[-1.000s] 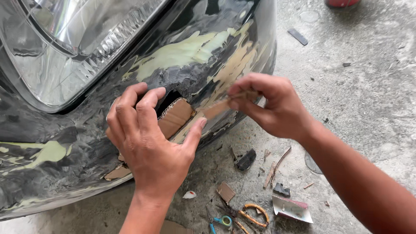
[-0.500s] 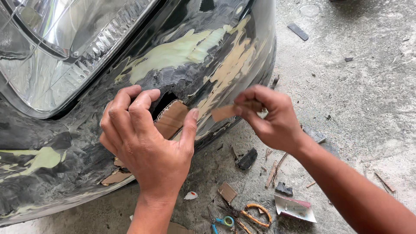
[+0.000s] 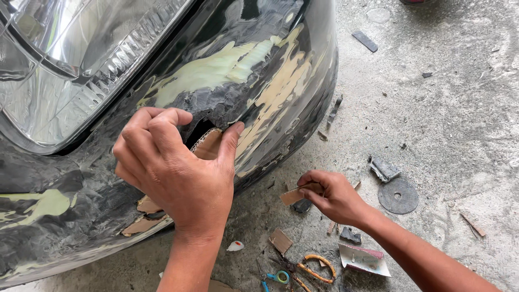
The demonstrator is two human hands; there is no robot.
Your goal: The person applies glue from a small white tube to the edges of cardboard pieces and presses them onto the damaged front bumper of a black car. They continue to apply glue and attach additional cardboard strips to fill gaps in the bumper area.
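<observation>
My left hand (image 3: 178, 178) presses corrugated cardboard (image 3: 208, 145) into the cracked glossy bumper (image 3: 259, 70); at 4 o'clock, my right hand (image 3: 332, 196) pinches 1 flat cardboard scrap (image 3: 293, 196).

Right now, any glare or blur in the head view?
Head view: daylight, sharp overall; bright reflections wash the headlamp and glossy bumper; left hand on the cardboard patch and right hand both crisp; soft shadow under the bumper.
</observation>
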